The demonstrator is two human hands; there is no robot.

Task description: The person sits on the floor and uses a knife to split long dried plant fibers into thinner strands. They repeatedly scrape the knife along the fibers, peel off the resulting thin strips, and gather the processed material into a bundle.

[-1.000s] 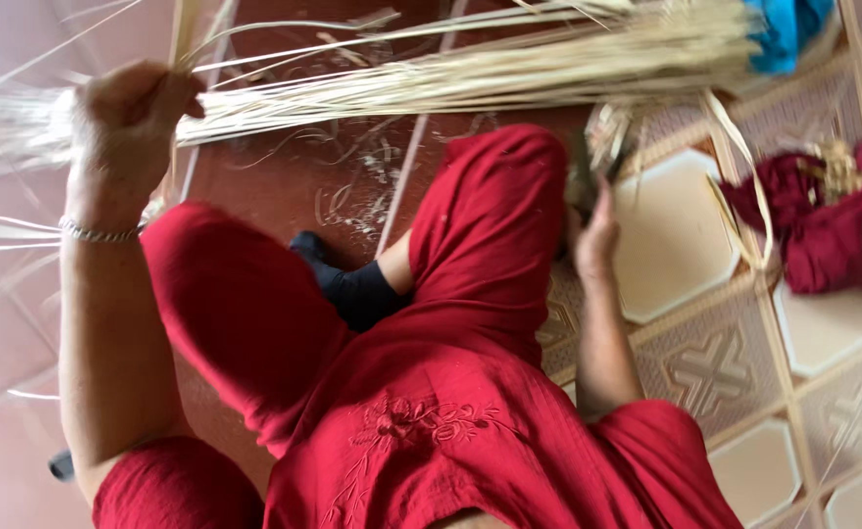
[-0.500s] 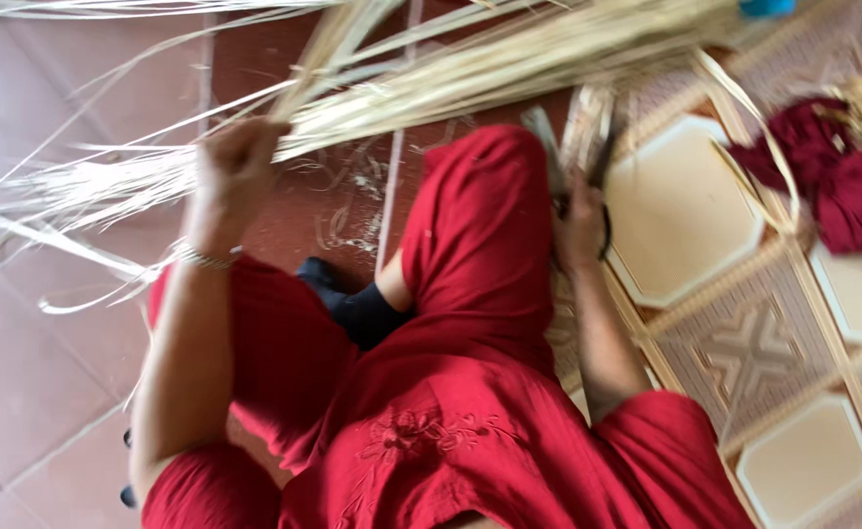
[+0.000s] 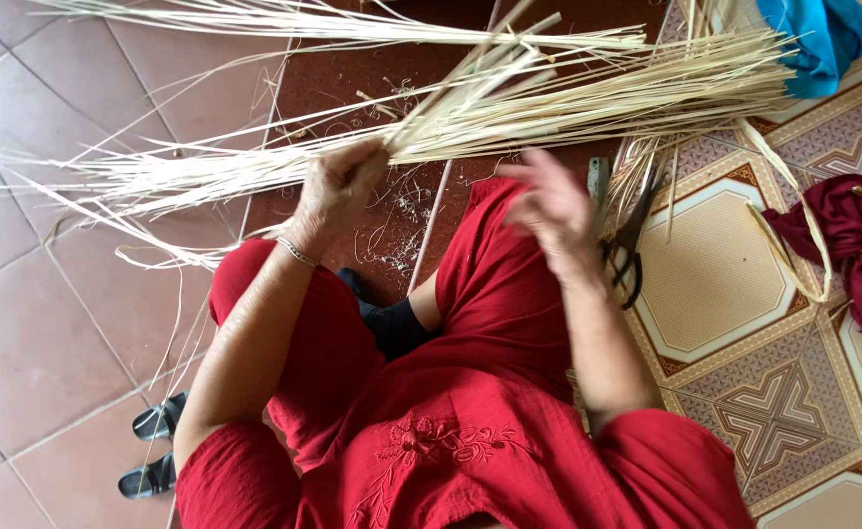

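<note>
I sit on a tiled floor in red clothes. My left hand (image 3: 338, 186) is closed around the middle of a long bundle of pale straw strips (image 3: 588, 93) that stretches from the far left to the upper right. My right hand (image 3: 548, 211), blurred, is raised above my red knee with its fingers spread, holding nothing, just below the bundle. Black-handled scissors (image 3: 630, 245) lie on the floor just right of that hand. A thin bracelet sits on my left wrist.
A dark red cloth (image 3: 857, 250) lies at the right edge and a blue cloth (image 3: 818, 34) at the top right. Straw shavings litter the brown tiles (image 3: 396, 230). Black sandals (image 3: 151, 446) rest at the lower left. Patterned tiles (image 3: 705, 274) cover the right side.
My left hand has carried the straw bundle from the far left toward the centre. My right hand has lifted from the floor by the scissors and now hovers open above my knee.
</note>
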